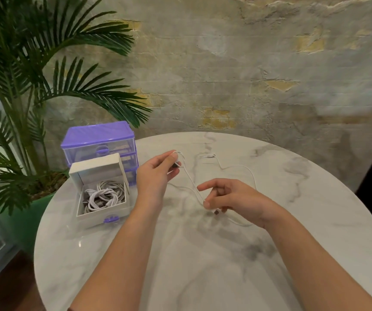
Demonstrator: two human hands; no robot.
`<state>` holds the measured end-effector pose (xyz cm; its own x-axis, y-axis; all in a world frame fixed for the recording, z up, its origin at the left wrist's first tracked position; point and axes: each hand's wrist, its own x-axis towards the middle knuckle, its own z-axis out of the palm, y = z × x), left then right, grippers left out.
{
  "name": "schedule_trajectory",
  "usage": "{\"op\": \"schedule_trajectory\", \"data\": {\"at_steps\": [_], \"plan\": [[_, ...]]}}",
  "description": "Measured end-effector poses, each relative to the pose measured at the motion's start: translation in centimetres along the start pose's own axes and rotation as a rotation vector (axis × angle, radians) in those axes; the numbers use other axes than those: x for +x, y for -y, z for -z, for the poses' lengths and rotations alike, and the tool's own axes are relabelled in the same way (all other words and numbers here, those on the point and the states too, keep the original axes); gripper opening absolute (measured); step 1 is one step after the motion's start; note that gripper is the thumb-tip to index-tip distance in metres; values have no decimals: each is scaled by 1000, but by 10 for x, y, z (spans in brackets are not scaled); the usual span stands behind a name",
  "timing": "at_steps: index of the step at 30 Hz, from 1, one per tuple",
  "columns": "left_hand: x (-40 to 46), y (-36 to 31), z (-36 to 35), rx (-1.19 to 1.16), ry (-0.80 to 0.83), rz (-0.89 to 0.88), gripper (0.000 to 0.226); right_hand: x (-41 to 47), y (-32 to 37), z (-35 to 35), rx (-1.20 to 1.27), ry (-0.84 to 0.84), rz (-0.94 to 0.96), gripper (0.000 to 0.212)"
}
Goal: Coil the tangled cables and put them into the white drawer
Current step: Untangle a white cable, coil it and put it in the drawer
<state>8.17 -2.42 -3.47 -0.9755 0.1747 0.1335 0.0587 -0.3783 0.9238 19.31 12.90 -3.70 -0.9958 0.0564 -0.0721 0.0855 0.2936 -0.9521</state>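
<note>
Cable point(236, 167), thin and white, lies partly uncoiled across the round marble table point(315, 209) and runs between both hands. Its far end, a small plug, rests on the tabletop beyond the hands; from there the cord snakes toward the person's right, curves back down behind the right hand, and comes out again near the wrist as a loop on the table. Another stretch rises in a slack line from the right hand up to the left hand.

Left hand point(155, 173) is raised above the table with its fingers curled, pinching a small loop of the cable between thumb and fingertips, a dark piece showing just under the thumb. Right hand point(232, 198) hovers low over the table, thumb and lower fingers pinching the cable where a dark connector shows beneath them, while the index finger points out straight toward the left.

White drawer point(103, 198) sits pulled out on the table to the left of the left forearm, its purple handle facing the person. Inside it lies a bundle of coiled white cables point(104, 195), filling much of the floor of the drawer.

Just behind the drawer, touching or nearly touching it, stands a purple storage unit point(99, 142) with clear drawers. A palm plant point(34, 75) in a green pot fills the left side beside the table, and a weathered plaster wall point(247, 63) rises behind.
</note>
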Motion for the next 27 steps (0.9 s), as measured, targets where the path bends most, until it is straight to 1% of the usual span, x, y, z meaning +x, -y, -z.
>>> {"op": "schedule_trajectory", "data": {"at_steps": [2, 5, 9, 13, 15, 18, 19, 21, 25, 27], "plan": [[0, 0, -1, 31, 42, 12, 20, 0, -1, 0, -1, 41, 5, 35], [-3, 2, -5, 61, 126, 26, 19, 2, -2, -4, -29, 3, 4, 32], [-9, 7, -12, 138, 210, 31, 17, 4, 0, -9, 37, -197, 42, 27], [-14, 11, -18, 192, 265, 7, 13, 10, -5, -11, -8, -390, 154, 15], [-14, 11, -18, 215, 249, -20, 11, 13, -8, -11, -14, -402, 166, 10], [-12, 12, -17, 225, 208, -40, 9, 13, -8, -10, -1, -340, 178, 9], [-12, 11, -17, 220, 209, -24, 10, 13, -8, -10, -17, -339, 179, 9], [-14, 9, -18, 212, 247, 41, 17, 14, -11, -9, -70, -391, 174, 10], [-17, 5, -15, 171, 418, 244, 23, 19, -18, -4, -115, -527, 175, 14], [-16, 5, -13, 135, 444, 310, 25, 20, -20, -3, -137, -560, 197, 14]]}}
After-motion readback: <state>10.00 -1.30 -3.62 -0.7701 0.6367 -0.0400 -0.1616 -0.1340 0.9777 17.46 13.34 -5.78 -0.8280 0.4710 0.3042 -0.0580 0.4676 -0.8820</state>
